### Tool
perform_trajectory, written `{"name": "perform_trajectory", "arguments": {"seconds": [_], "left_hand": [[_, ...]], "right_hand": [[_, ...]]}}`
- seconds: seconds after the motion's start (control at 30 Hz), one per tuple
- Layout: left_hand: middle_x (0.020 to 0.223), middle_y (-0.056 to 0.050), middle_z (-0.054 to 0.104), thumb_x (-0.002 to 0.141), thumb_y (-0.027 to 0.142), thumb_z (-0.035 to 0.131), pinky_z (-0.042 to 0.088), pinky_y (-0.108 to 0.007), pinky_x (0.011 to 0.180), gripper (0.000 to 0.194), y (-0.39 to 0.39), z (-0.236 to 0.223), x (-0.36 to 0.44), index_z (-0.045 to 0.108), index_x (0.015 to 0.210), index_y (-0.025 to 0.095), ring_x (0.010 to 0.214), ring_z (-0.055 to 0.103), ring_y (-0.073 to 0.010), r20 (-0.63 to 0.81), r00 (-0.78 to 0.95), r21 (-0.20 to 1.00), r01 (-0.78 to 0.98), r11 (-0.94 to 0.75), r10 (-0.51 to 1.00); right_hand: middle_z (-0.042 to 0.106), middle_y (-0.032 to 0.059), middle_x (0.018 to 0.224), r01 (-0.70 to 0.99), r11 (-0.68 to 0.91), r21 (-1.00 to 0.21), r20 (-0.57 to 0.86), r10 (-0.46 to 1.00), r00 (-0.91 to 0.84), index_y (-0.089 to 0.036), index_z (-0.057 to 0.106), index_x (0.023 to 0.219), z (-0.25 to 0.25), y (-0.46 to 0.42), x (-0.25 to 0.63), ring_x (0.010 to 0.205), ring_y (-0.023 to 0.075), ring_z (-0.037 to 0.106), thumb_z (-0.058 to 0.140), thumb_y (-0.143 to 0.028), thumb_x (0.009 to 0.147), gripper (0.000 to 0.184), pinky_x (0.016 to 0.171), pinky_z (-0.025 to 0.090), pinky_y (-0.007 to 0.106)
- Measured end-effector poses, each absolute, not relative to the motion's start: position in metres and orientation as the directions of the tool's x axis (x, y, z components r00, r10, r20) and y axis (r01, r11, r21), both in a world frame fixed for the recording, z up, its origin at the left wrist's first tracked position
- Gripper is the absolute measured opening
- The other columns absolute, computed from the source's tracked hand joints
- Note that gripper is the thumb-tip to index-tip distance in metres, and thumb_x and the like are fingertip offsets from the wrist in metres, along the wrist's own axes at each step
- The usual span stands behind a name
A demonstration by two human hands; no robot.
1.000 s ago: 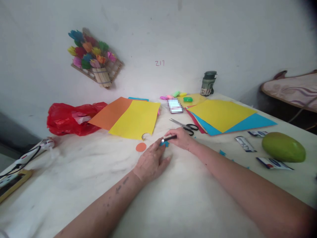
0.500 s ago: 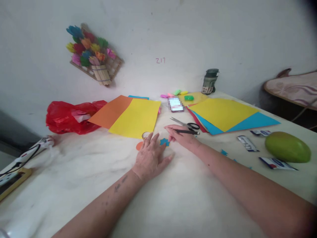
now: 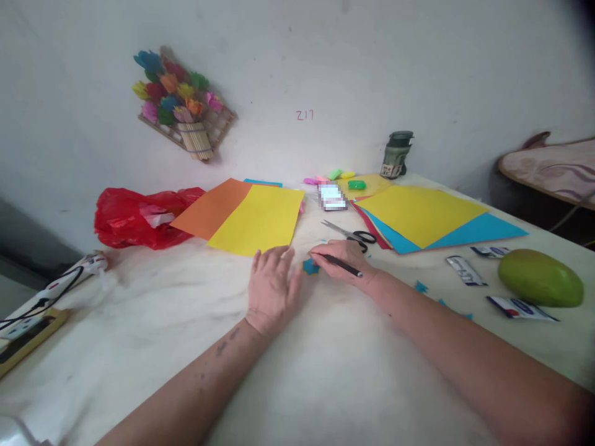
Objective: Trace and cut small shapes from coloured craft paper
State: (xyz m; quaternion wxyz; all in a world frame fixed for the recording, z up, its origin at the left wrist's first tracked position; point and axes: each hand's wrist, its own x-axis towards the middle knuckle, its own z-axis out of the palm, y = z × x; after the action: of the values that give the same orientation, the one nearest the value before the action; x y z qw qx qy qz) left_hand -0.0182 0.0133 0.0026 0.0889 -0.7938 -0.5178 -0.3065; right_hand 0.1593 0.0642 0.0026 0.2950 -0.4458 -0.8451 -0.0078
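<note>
My right hand (image 3: 344, 257) is closed round a black pen (image 3: 343, 265), whose tip end points left toward a small blue paper cut-out (image 3: 310, 267) with a notched edge. Whether the tip touches the paper is too small to tell. My left hand (image 3: 274, 285) lies palm down on the table just left of the cut-out, fingers stretched out, with nothing held. Its fingertips reach the near edge of a yellow sheet (image 3: 260, 217). Scissors with black handles (image 3: 357, 236) rest just beyond my right hand.
An orange sheet (image 3: 211, 210) and red plastic bag (image 3: 139, 217) lie at the left, a power strip (image 3: 32, 341) nearer. On the right are stacked coloured sheets (image 3: 423, 214), several packets (image 3: 465, 271) and a green fruit (image 3: 539, 277). A phone (image 3: 332, 195) and bottle (image 3: 396, 155) stand farther back.
The pen has swung from nearly level to slanting down to the right, its tip end closer to the blue cut-out. My left hand has shifted slightly left, now hiding the orange disc and ring.
</note>
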Motion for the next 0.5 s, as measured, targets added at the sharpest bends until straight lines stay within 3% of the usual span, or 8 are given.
{"name": "perform_trajectory", "arguments": {"seconds": [0.1, 0.17, 0.27, 0.33, 0.5], "left_hand": [[0.093, -0.008, 0.058, 0.077, 0.022, 0.039, 0.042, -0.038, 0.079, 0.026, 0.027, -0.003, -0.032, 0.056, 0.096, 0.015, 0.09, 0.05, -0.0218, 0.606, -0.008, 0.403, 0.866, -0.298, 0.796], [0.09, -0.006, 0.059, 0.072, 0.018, 0.042, 0.043, -0.036, 0.076, 0.025, 0.031, -0.005, -0.037, 0.057, 0.092, 0.016, 0.086, 0.051, -0.0213, 0.616, -0.034, 0.422, 0.858, -0.294, 0.787], [0.088, -0.005, 0.062, 0.073, 0.018, 0.042, 0.04, -0.037, 0.082, 0.025, 0.028, -0.004, -0.031, 0.059, 0.091, 0.016, 0.085, 0.052, -0.0197, 0.626, 0.171, 0.328, 0.827, -0.456, 0.761], [0.096, -0.006, 0.062, 0.074, 0.022, 0.043, 0.035, -0.04, 0.089, 0.028, 0.022, -0.001, -0.023, 0.058, 0.096, 0.016, 0.095, 0.05, -0.0215, 0.599, 0.332, 0.227, 0.803, -0.552, 0.729], [0.123, -0.006, 0.048, 0.079, 0.031, 0.041, 0.018, -0.05, 0.1, 0.038, 0.011, 0.002, -0.008, 0.052, 0.113, 0.019, 0.123, 0.026, -0.0277, 0.456, 0.492, 0.057, 0.816, -0.576, 0.742]], "right_hand": [[0.066, 0.0011, 0.068, 0.761, 0.594, -0.262, 0.497, 0.759, -0.421, -0.024, 0.067, 0.081, 0.002, 0.066, 0.16, 0.068, 0.0129, 0.059, 0.043, -0.033, 0.079, 0.025, 0.059, 0.037, 0.022], [0.066, 0.0009, 0.067, 0.761, 0.593, -0.263, 0.499, 0.759, -0.419, -0.024, 0.067, 0.081, 0.001, 0.066, 0.16, 0.068, 0.0129, 0.059, 0.043, -0.033, 0.078, 0.025, 0.058, 0.036, 0.022], [0.066, 0.0008, 0.067, 0.76, 0.6, -0.249, 0.513, 0.747, -0.422, -0.024, 0.067, 0.08, 0.0, 0.067, 0.159, 0.067, 0.0126, 0.059, 0.043, -0.034, 0.079, 0.025, 0.057, 0.035, 0.022], [0.065, 0.0009, 0.066, 0.764, 0.6, -0.237, 0.52, 0.743, -0.422, -0.024, 0.066, 0.08, 0.0, 0.067, 0.16, 0.065, 0.0122, 0.058, 0.043, -0.034, 0.079, 0.026, 0.056, 0.034, 0.022], [0.065, 0.0001, 0.068, 0.757, 0.616, -0.217, 0.54, 0.722, -0.432, -0.024, 0.066, 0.079, 0.0, 0.066, 0.16, 0.067, 0.0115, 0.057, 0.042, -0.033, 0.079, 0.025, 0.056, 0.033, 0.022]]}}
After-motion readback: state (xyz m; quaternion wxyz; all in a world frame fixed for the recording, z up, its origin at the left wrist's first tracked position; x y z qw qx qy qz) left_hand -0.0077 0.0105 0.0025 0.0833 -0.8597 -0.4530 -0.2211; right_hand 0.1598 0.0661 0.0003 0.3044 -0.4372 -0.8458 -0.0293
